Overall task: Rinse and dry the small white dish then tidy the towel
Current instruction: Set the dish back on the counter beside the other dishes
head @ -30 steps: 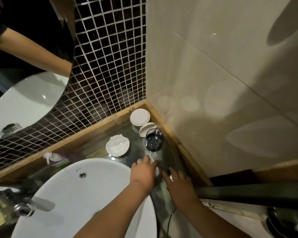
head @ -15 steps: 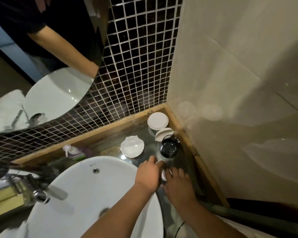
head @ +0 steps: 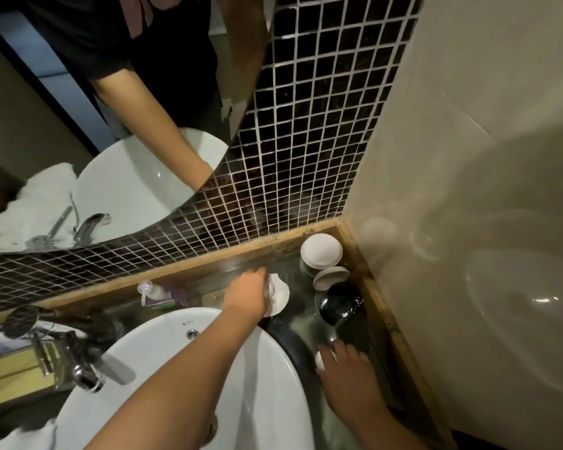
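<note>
Left hand (head: 248, 294) lies on the near-left edge of the small white dish (head: 279, 297), fingers curled over its rim; whether it actually grips cannot be told. Dish sits on the dark wet counter (head: 309, 323) just behind the white basin (head: 260, 384), near the wooden ledge (head: 189, 264). Right hand (head: 348, 375) rests flat on the counter right of the basin, well apart from the left, fingers spread, a small white object (head: 320, 361) at its fingertips. Dark cup (head: 337, 302) and two white lids (head: 320, 251) stand in the corner. Soap bottle (head: 155, 293) left of dish
</note>
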### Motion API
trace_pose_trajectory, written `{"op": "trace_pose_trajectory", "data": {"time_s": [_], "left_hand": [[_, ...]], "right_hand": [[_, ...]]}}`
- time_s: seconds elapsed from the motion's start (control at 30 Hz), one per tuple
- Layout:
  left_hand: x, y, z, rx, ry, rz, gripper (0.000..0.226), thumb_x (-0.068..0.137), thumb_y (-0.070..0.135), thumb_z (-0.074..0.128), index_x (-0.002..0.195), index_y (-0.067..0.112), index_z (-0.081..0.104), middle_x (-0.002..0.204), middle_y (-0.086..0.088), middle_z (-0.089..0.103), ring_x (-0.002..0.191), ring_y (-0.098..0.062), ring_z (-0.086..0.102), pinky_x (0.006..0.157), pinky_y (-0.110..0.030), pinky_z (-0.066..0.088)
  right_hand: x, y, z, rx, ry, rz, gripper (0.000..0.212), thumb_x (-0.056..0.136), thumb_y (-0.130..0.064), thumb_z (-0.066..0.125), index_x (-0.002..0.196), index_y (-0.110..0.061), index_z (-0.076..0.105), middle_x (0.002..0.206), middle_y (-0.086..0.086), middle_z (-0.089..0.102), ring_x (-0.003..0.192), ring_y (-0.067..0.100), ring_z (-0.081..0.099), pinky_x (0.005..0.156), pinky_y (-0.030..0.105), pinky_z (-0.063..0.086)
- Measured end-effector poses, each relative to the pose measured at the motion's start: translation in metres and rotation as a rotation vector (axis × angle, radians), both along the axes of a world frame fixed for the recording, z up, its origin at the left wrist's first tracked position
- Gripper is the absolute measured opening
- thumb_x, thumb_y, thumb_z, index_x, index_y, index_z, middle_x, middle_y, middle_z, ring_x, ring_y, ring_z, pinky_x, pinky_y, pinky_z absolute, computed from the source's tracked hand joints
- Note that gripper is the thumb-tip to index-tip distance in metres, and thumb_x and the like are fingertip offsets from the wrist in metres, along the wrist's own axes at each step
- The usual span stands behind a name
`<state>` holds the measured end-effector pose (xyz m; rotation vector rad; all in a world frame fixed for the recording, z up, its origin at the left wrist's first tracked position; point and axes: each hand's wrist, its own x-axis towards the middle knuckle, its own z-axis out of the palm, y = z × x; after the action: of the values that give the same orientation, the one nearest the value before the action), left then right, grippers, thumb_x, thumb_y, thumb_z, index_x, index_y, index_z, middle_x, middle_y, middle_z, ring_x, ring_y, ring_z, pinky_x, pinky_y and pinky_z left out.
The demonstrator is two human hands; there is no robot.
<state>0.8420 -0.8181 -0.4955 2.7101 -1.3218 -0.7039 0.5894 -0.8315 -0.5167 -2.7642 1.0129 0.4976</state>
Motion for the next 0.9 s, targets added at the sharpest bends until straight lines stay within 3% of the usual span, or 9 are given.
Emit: {"op": "trace_pose_trajectory", "data": {"time_s": [0.07, 0.17, 0.37, 0.47, 0.6, 0.7, 0.8, 0.9], "left_hand": [[0.001, -0.004, -0.003, 0.028, 0.012, -0.007, 0.044, 0.08, 0.02, 0.066, 0.124, 0.022, 0.06, 0.114, -0.006, 0.065, 0.102, -0.029, 0.064, 0.082, -0.038, 0.052], [-0.001, -0.006, -0.009, 0.027, -0.007, -0.035, 0.035, 0.081, 0.018, 0.062, 0.116, 0.023, 0.065, 0.11, -0.004, 0.063, 0.095, -0.029, 0.064, 0.08, -0.036, 0.053], [0.001, 0.0, -0.015, -0.001, 0.016, -0.037, 0.036, 0.085, 0.028, 0.069, 0.121, 0.026, 0.063, 0.122, -0.003, 0.058, 0.104, -0.028, 0.06, 0.086, -0.036, 0.051], [0.003, 0.01, -0.013, -0.077, 0.076, -0.025, 0.053, 0.084, 0.035, 0.074, 0.133, 0.027, 0.057, 0.131, 0.0, 0.056, 0.113, -0.026, 0.058, 0.094, -0.037, 0.051], [0.009, 0.033, -0.011, -0.157, 0.047, -0.023, 0.056, 0.081, 0.037, 0.075, 0.133, 0.028, 0.055, 0.132, 0.002, 0.056, 0.115, -0.022, 0.055, 0.096, -0.036, 0.049], [0.015, 0.046, -0.01, -0.125, -0.045, 0.023, 0.06, 0.078, 0.048, 0.072, 0.133, 0.033, 0.054, 0.127, 0.005, 0.058, 0.114, -0.02, 0.053, 0.097, -0.037, 0.044], [0.017, 0.054, -0.014, -0.062, -0.039, 0.035, 0.056, 0.084, 0.053, 0.061, 0.136, 0.035, 0.052, 0.133, 0.006, 0.059, 0.118, -0.023, 0.052, 0.1, -0.041, 0.041], [0.015, 0.06, -0.017, -0.069, -0.03, 0.005, 0.047, 0.09, 0.048, 0.048, 0.135, 0.034, 0.055, 0.137, 0.006, 0.059, 0.12, -0.022, 0.052, 0.102, -0.042, 0.039]], "right_hand": [[-0.001, 0.001, 0.0, 0.026, -0.004, 0.007, 0.039, 0.082, -0.039, 0.077, 0.117, -0.021, 0.07, 0.109, 0.007, 0.068, 0.092, 0.027, 0.066, 0.074, 0.039, 0.054], [-0.003, -0.003, -0.007, 0.064, -0.041, 0.011, 0.045, 0.102, -0.039, 0.048, 0.143, -0.023, 0.048, 0.14, 0.008, 0.052, 0.123, 0.03, 0.052, 0.097, 0.042, 0.044], [-0.005, -0.004, -0.011, 0.101, -0.017, 0.019, 0.048, 0.106, -0.035, 0.034, 0.153, -0.023, 0.03, 0.152, 0.009, 0.036, 0.132, 0.028, 0.04, 0.104, 0.039, 0.037], [-0.002, -0.004, -0.014, 0.127, 0.006, 0.06, 0.053, 0.105, -0.029, 0.036, 0.156, -0.02, 0.023, 0.154, 0.013, 0.033, 0.132, 0.03, 0.041, 0.102, 0.038, 0.04], [0.018, -0.003, -0.008, 0.124, 0.007, 0.161, 0.065, 0.099, -0.022, 0.045, 0.158, -0.016, 0.018, 0.154, 0.017, 0.034, 0.13, 0.032, 0.046, 0.095, 0.037, 0.05], [0.055, -0.003, 0.0, 0.204, -0.122, 0.055, 0.065, 0.099, -0.021, 0.051, 0.156, -0.018, 0.02, 0.154, 0.012, 0.028, 0.134, 0.029, 0.041, 0.1, 0.036, 0.051], [0.101, -0.012, 0.008, 0.257, -0.274, -0.085, 0.056, 0.099, -0.022, 0.053, 0.149, -0.02, 0.029, 0.144, 0.01, 0.039, 0.123, 0.028, 0.048, 0.097, 0.04, 0.051], [0.132, -0.026, 0.009, 0.177, -0.217, -0.109, 0.07, 0.093, -0.022, 0.065, 0.151, -0.021, 0.025, 0.144, 0.008, 0.037, 0.127, 0.024, 0.045, 0.103, 0.036, 0.046]]}}
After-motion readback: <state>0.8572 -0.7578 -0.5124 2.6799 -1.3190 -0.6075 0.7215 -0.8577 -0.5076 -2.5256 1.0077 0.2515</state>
